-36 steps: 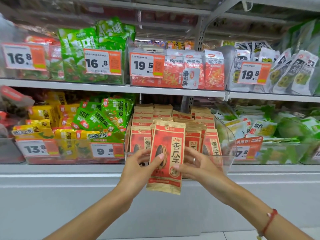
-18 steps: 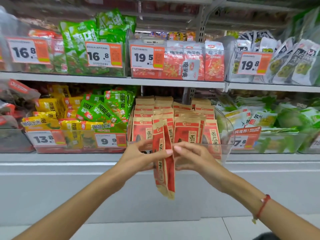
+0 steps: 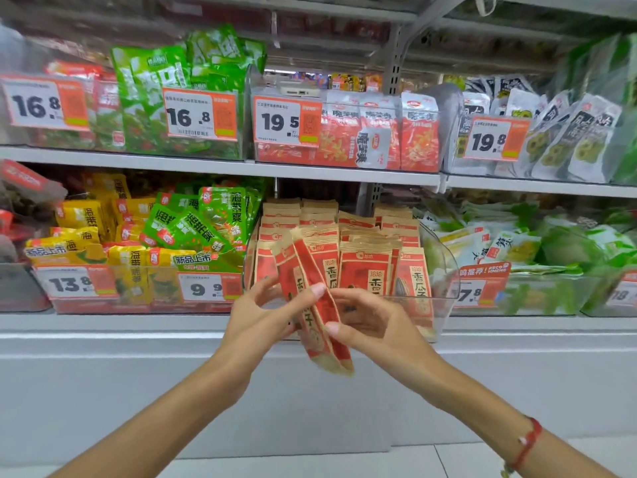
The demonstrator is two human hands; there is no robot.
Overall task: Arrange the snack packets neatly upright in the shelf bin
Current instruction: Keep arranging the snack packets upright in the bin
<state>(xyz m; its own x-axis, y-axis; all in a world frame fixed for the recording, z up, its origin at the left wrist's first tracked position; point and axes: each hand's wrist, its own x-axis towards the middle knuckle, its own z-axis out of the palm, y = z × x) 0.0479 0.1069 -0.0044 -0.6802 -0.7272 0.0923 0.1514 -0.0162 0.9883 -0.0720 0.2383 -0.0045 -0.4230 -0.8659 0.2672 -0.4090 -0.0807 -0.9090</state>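
We hold two red packets [image 3: 312,298] in the middle of the frame, left hand [image 3: 265,315] and right hand [image 3: 370,326] pinching them, to stand them in the clear bin [image 3: 444,270].

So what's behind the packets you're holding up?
Behind the held packets stands the clear bin of matching upright packets, several rows deep. The bin's front-left section and floor are covered.
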